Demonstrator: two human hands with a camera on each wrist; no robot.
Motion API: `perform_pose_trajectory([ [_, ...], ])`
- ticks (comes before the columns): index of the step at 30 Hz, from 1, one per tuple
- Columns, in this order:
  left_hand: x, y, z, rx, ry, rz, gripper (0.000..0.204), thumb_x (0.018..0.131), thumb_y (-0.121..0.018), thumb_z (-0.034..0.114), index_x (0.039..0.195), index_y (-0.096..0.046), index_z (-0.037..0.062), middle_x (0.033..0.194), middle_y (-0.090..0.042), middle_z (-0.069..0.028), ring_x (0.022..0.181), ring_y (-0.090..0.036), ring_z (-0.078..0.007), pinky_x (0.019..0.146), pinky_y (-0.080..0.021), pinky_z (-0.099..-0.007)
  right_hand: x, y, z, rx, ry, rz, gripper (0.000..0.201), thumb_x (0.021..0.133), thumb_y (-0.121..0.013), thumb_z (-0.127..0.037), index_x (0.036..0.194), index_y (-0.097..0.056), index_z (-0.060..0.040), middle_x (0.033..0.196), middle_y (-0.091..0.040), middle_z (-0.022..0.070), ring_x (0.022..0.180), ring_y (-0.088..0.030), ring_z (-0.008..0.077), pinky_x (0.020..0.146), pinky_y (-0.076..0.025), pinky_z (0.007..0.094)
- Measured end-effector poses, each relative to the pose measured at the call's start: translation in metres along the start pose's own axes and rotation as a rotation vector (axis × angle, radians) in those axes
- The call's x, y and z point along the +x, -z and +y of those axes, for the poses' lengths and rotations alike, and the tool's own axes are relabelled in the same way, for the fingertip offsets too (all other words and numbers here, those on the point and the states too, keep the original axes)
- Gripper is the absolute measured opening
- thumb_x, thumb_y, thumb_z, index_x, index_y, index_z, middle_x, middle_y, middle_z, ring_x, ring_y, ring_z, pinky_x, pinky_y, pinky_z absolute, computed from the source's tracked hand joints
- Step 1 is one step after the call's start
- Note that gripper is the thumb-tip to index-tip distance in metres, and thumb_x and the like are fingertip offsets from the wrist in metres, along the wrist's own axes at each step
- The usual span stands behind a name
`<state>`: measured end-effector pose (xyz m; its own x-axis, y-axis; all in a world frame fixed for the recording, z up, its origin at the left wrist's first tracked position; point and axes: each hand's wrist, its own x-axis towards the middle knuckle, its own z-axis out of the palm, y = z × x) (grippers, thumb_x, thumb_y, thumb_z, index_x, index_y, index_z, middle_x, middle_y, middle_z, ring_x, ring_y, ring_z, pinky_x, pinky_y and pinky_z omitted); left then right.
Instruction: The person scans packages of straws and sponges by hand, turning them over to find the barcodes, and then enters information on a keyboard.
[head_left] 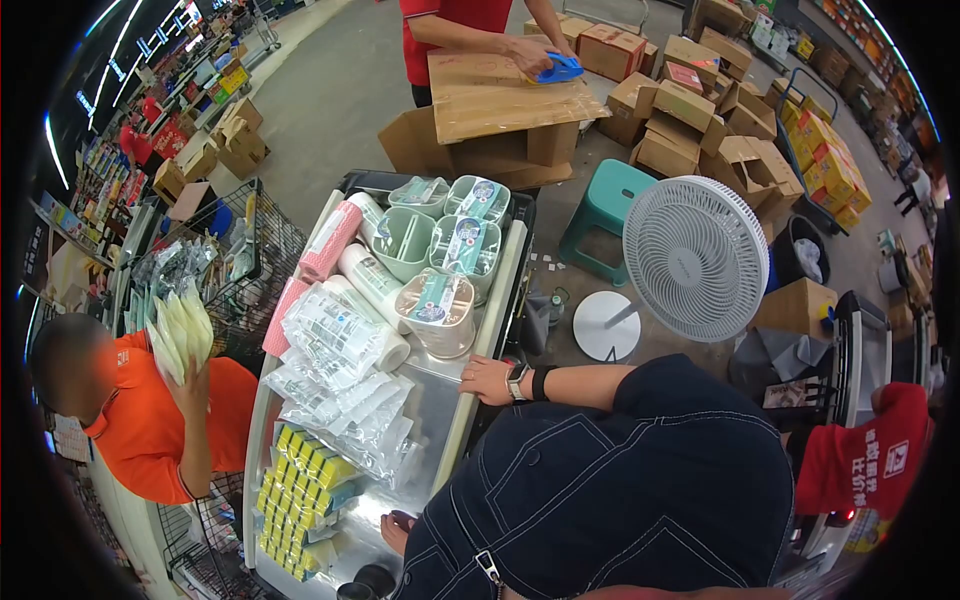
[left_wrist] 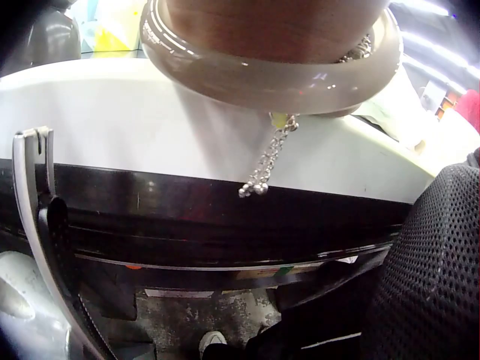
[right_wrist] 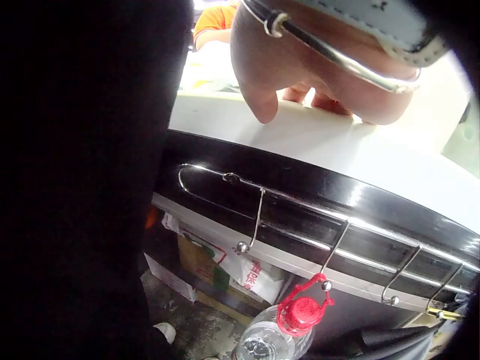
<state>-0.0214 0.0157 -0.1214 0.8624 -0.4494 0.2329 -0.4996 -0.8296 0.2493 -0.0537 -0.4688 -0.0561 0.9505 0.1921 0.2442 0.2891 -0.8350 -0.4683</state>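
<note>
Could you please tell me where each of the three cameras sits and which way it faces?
Head: worn high, looking down at the bin's white rim, the right hand resting there, the dark-clothed torso.
Left wrist: under the bangled wrist, facing the rim's outer side and floor.
Right wrist: under the watch strap, facing hooks and a red-capped bottle; right hand's fingers touch the rim.
Shared: the white rim.

White Chinese characters stand on a red cloth (head_left: 868, 465) at the right edge of the head view, too small to read. Nothing else is legible.
</note>
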Motion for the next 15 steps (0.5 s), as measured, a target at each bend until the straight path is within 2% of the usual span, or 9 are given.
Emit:
perform_pose_trajectory([
  [7, 0.000, -0.001, -0.001, 0.000, -0.010, 0.011, 0.056, 0.077, -0.048, 0.044, 0.111, -0.044, 0.0000, 0.114, -0.045, -0.0226, 0.106, -0.042, -0.0385, 0.091, -0.033, -0.0478, 0.000, 0.002, -0.001, -0.014, -0.002, -0.007, 0.031, 0.064, -0.056, -0.009, 0.095, -0.055, -0.0108, 0.089, -0.051, 0.0068, 0.095, -0.047, 0.0247, 0.095, -0.029, 0.0414],
  [15, 0.008, 0.014, 0.021, -0.029, 0.097, -0.013, 0.053, 0.070, -0.052, 0.034, 0.110, -0.045, 0.0003, 0.115, -0.045, -0.0216, 0.107, -0.042, -0.0381, 0.091, -0.032, -0.0474, 0.001, 0.002, -0.001, -0.014, 0.006, 0.002, 0.031, 0.064, -0.056, -0.009, 0.095, -0.055, -0.0109, 0.088, -0.051, 0.0072, 0.093, -0.048, 0.0249, 0.094, -0.029, 0.0407],
])
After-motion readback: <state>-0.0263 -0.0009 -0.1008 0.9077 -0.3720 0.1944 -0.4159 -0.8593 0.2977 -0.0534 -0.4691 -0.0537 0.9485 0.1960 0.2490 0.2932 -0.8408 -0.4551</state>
